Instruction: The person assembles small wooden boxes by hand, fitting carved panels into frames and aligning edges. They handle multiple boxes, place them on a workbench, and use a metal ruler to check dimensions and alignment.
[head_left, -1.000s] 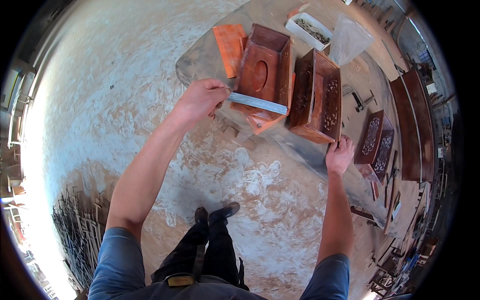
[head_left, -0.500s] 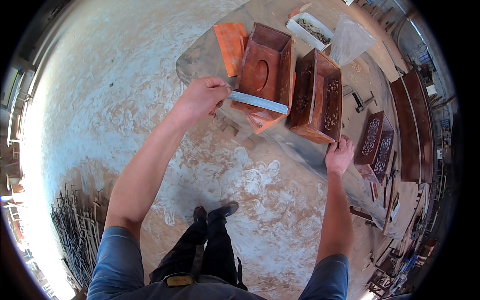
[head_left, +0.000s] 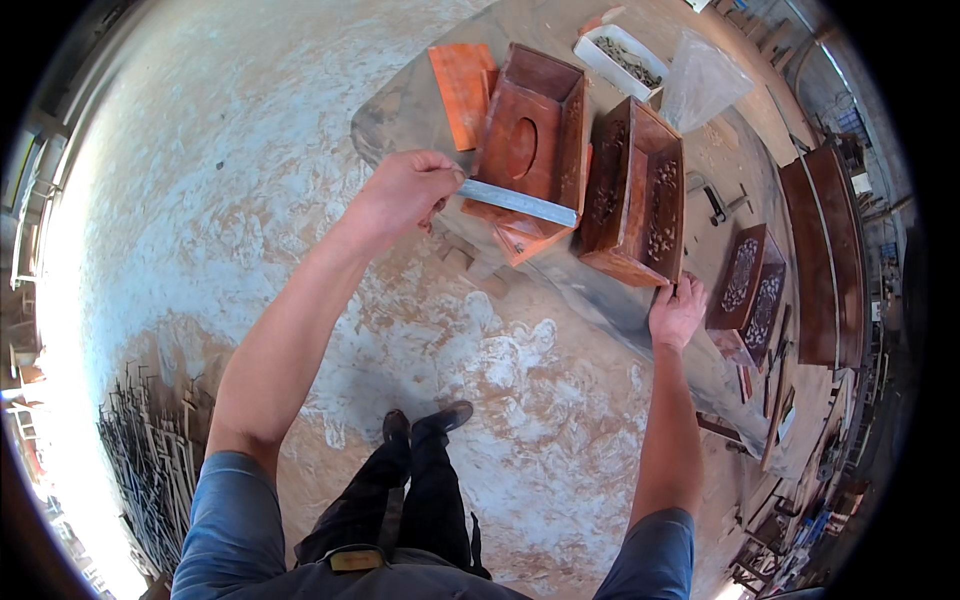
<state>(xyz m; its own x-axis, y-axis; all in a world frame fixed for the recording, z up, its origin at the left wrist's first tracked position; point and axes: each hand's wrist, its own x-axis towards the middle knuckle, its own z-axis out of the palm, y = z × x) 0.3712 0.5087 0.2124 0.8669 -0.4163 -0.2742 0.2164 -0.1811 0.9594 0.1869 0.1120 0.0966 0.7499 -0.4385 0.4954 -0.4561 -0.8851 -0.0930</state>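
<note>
My left hand is closed on one end of a flat metal ruler, which extends rightward across the near end of a reddish-brown wooden box with an oval in its panel. To the right stands a second wooden box, tilted in view, with carved openwork sides. My right hand is closed at its near right corner, thumb and fingers touching the wood there. Under the first box lie orange-brown boards, partly hidden.
Both boxes rest on a dusty table. Another orange board, a white tray of small hardware, a clear plastic bag, a clamp and a smaller carved box lie around. Metal rods stand at lower left.
Very little differs. The ruler and both hands keep their places, with only a slight shift of the whole view.
</note>
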